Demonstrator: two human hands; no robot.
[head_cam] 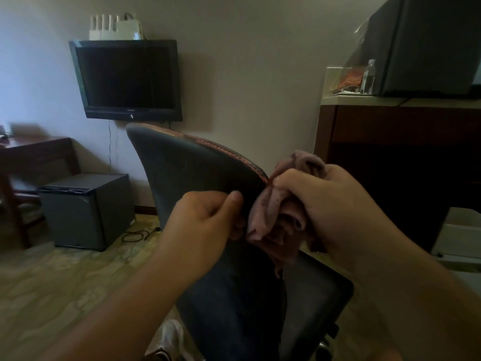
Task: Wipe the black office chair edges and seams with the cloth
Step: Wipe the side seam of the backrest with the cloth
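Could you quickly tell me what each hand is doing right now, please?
Left hand: closed, pinching the edge of the chair.
Right hand: closed, holding the cloth against the chair's seam.

A plain pale wall (pixel 247 61) is running across the back of the room. A dark flat television (pixel 126 79) is hanging on it, switched off, with white network devices (pixel 114 28) sitting on top and a cable trailing down. A small grey fridge (pixel 83 209) is standing on the patterned floor (pixel 52 282) beside a dark wooden desk (pixel 36 152). At right, a dark wooden cabinet (pixel 390 152) is carrying a large dark appliance (pixel 429 43) and a clear bottle (pixel 368 76). Lighting is appearing dim.
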